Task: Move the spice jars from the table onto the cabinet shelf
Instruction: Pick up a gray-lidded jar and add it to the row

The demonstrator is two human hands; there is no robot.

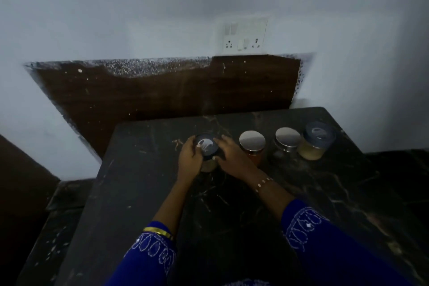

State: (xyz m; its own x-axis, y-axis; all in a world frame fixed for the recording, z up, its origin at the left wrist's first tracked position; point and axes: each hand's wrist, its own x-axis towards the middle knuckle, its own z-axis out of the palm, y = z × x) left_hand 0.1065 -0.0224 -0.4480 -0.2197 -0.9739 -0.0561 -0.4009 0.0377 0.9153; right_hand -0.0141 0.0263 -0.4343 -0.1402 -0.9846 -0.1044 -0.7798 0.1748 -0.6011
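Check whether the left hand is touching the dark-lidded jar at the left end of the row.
Touching. The head view shows the left hand curled against the lid's left rim of the dark-lidded jar, no gap visible.

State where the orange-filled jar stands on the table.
In the head view, the orange jar stands second from the left in the row, just right of the dark-lidded jar held by both hands, left of the steel-lidded jar.

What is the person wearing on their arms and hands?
Both arms are in deep blue sleeves stitched with white looped embroidery near the cuffs. The left sleeve ends beside a thin gold bangle. The right sleeve stops short of the wrist, which carries a slim bracelet of pale links. The left hand and right hand are bare; no rings show.
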